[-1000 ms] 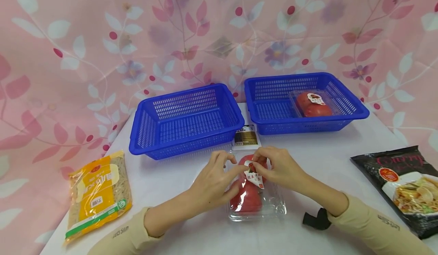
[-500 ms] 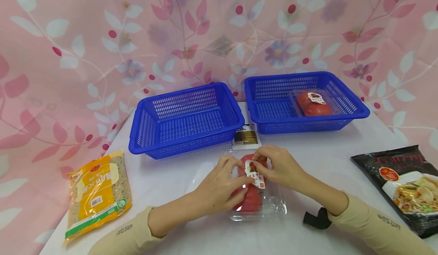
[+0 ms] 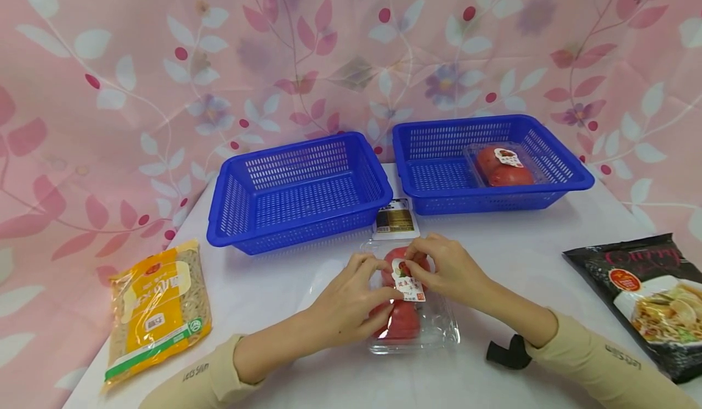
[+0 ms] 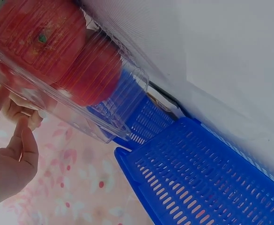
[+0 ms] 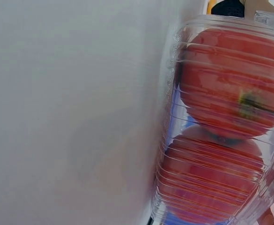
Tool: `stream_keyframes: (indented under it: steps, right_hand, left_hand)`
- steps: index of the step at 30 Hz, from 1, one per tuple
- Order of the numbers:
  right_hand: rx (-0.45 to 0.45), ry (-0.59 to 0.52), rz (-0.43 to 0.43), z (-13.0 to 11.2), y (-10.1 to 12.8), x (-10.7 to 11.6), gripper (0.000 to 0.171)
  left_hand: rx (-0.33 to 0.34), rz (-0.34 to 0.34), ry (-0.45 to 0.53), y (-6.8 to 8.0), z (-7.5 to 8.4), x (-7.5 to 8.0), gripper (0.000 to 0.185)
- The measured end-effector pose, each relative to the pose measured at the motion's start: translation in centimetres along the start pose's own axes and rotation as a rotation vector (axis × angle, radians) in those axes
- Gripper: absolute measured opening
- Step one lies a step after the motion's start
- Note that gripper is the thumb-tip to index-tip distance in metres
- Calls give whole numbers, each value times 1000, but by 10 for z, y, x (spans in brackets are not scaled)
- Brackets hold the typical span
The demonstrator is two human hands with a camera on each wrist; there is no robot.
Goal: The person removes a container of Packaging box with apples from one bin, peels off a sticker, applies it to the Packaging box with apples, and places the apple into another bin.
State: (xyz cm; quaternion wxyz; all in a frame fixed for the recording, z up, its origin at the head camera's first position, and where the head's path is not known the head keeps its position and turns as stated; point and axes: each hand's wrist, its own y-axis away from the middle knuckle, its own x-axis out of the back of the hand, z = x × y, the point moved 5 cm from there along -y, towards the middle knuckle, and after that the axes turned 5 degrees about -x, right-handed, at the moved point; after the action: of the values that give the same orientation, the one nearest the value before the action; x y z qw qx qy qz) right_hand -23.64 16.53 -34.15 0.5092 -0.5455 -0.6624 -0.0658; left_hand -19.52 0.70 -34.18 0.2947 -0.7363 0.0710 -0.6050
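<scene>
Tomato clamshell point(image 3: 411, 317) lies on the white tabletop point(image 3: 274, 287) near the front edge, both hands curled on it. Going left to right: a yellow noodle packet point(image 3: 156, 311) lies at the far left, then an empty blue basket point(image 3: 298, 192). The left hand point(image 3: 351, 302) grips the box's left side; the right hand point(image 3: 450, 269) pinches at its label point(image 3: 408, 282). Behind, a second blue basket point(image 3: 490, 162) holds another tomato box point(image 3: 501, 165). A black noodle pack point(image 3: 647, 299) lies far right.
</scene>
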Motion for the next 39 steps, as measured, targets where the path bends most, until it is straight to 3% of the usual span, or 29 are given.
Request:
stream_keyframes:
  steps: [10, 14, 18, 23, 34, 39]
  right_hand:
    - [35, 72, 50, -3, 1, 0, 16]
    - [60, 164, 67, -6, 2, -1, 15]
    - [117, 274, 94, -11, 4, -1, 13]
    - [169, 304, 129, -11, 5, -2, 13]
    - [116, 308, 54, -5, 7, 5, 16]
    - [112, 293, 6, -5, 12, 7, 15]
  left_hand:
    - [17, -42, 12, 3, 0, -2, 18]
    - [5, -48, -8, 2, 1, -1, 19]
    - [-35, -31, -23, 1, 4, 0, 19]
    - [-98, -10, -21, 0, 7, -2, 18]
    - [-57, -104, 32, 1, 9, -4, 18]
    - [-59, -106, 44, 1, 9, -4, 18]
